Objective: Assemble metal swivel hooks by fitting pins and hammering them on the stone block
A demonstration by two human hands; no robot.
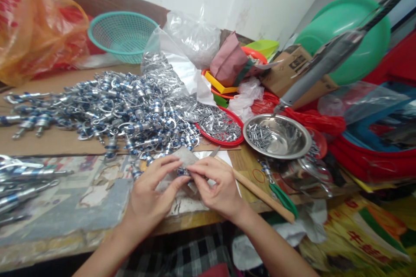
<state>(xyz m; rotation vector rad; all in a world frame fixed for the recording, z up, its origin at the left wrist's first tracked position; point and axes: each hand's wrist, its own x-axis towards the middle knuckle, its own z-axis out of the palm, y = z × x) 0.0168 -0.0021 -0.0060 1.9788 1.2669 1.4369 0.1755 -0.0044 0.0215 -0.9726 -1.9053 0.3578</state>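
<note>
Near the front edge of the table, my left hand (154,188) has its thumb and fingers around a small blue and silver metal part (183,172). My right hand (216,181) meets it from the right, its thumb and fingertips pinched at the same part; any smaller piece between them is too small to tell. Just behind the fingertips stands a grey block (185,155). A large heap of blue and silver metal parts with rings (130,108) lies on cardboard behind my left hand.
A red plate (242,135) of small metal pieces and a steel bowl (303,149) of pins stand behind my right hand. A wooden handle (263,194) and green-handled tool (284,199) lie right. A grey tool (325,65) hangs above the bowl. A teal basket (121,34) is at the back.
</note>
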